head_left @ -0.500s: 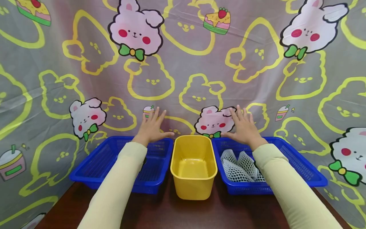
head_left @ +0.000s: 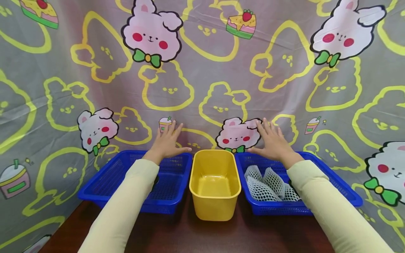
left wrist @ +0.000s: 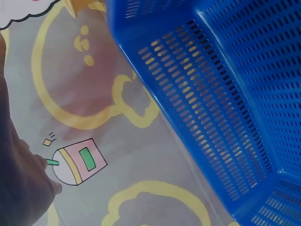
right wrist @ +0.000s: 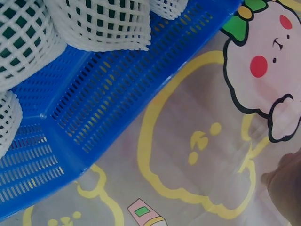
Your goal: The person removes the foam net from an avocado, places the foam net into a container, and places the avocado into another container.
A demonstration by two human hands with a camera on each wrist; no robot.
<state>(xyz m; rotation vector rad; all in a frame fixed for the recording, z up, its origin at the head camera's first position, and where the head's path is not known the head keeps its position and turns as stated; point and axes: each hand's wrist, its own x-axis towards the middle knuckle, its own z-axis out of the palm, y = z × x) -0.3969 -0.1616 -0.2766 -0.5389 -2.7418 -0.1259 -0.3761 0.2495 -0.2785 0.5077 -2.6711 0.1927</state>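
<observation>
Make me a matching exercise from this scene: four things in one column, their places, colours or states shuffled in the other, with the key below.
Column one
1. plastic tub
2. white foam nets
3. left hand
4. tabletop

Column two
A. spread open, gripping nothing
B. dark reddish brown
C. inside the right blue basket
D. yellow, standing between the right blue basket and the left blue basket

Pairs: 1-D, 2-C, 3-A, 4-B

Free room above yellow bin point(head_left: 215, 208)
</observation>
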